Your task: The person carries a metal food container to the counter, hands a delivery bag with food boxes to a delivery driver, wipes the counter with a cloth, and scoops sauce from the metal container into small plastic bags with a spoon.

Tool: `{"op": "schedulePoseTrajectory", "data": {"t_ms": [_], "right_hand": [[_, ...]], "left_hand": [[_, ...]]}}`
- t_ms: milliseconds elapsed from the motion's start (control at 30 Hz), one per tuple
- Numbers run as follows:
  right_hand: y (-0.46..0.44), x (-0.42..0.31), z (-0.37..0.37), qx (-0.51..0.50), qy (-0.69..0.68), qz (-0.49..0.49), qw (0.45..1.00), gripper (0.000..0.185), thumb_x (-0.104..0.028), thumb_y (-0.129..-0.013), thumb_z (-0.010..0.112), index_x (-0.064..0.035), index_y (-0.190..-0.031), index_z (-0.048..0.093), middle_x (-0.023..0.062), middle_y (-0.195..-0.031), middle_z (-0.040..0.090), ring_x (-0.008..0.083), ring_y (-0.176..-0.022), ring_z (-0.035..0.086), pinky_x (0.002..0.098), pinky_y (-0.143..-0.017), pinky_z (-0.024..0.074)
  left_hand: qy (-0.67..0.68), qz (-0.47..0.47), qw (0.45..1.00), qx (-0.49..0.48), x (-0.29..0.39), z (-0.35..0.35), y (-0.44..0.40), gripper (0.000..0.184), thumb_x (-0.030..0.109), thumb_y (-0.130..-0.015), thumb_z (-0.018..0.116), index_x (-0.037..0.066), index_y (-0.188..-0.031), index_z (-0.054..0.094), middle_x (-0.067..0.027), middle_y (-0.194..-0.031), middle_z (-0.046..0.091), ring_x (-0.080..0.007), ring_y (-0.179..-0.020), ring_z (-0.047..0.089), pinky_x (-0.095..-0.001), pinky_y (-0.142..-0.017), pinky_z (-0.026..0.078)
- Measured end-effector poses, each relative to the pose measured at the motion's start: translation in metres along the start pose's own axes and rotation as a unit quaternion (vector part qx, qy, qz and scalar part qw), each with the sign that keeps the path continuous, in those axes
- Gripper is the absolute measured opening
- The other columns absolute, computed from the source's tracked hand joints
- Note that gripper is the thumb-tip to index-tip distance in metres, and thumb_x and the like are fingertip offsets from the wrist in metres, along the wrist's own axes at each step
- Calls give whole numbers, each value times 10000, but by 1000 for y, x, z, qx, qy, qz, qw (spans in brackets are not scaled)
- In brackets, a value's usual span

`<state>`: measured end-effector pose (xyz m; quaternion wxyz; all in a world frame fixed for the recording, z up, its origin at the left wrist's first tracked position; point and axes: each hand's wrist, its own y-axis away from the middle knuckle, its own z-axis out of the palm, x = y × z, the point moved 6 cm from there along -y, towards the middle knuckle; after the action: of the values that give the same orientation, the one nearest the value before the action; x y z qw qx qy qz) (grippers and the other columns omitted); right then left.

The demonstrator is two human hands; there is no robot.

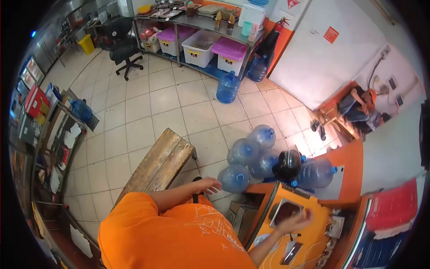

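My left hand (208, 184) is held in front of my orange shirt, empty, with its fingers stretched out. Beside its fingertips is a clear blue water jug (233, 179), which it does not appear to touch. Above the orange desk (280, 197) on the right I hold out my right hand (295, 223), its fingers loosely apart and nothing seen in them. Just behind that hand sits a dark brown item in a pale frame (286, 211), partly covered by it. A phone-like dark slab (292, 253) and white cables (313, 255) lie on the desk nearer me.
A wooden bench (154, 166) stands at my left. Several empty jugs (245, 151) and a black helmet-like dome (287, 165) crowd the desk's far end. A metal table (197, 20) with storage bins stands at the back. Another person (356, 103) sits beyond the doorway.
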<state>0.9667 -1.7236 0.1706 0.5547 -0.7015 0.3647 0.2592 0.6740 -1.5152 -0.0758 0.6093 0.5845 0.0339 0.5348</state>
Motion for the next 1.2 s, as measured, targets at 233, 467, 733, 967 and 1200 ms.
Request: {"op": "schedulePoseTrajectory", "data": {"t_ms": [233,467,733,967,1200], "right_hand": [[38,-74,274,-390,-192,98,895,409,-138,-980,512,-6,-1359,429,141,-1369,473,236,-1261,457,363,-1022,377],[80,-129,415,-525,-184,-29,831,629,-166,-893,648,-17,-1429,353,161,-1464,399,299,-1362,368,422,-1114,287],[21,72,604,-524,77,-57,846,708,-130,-803,707,12,-1405,362,231,-1415,424,400,-1312,412,425,-1102,320],[-48,96,778,-603,98,109,784,456,-223,-858,679,-45,-1263,566,171,-1216,612,289,-1066,616,391,-860,509],[18,-68,1023,-765,-41,193,613,336,-276,-961,559,-65,-1222,581,88,-1128,636,186,-930,646,319,-764,523]], "left_hand": [[32,122,988,91,156,-65,17,456,360,-918,519,130,-1309,467,-53,-1322,531,-215,-1214,487,-429,-966,436],[311,159,937,-16,239,-102,-41,628,497,-952,411,127,-1450,316,-127,-1415,452,-283,-1271,433,-465,-1006,398],[311,312,897,30,430,-222,-66,588,328,-952,514,96,-1436,275,-149,-1427,442,-262,-1244,494,-423,-1030,398],[141,312,872,348,467,-406,-124,379,188,-911,551,83,-1273,503,-110,-1281,557,-256,-1201,524,-358,-1015,406],[1,17,774,633,214,-539,-141,391,149,-763,651,-16,-1112,595,-244,-1024,653,-386,-1008,628,-432,-858,497]]}}
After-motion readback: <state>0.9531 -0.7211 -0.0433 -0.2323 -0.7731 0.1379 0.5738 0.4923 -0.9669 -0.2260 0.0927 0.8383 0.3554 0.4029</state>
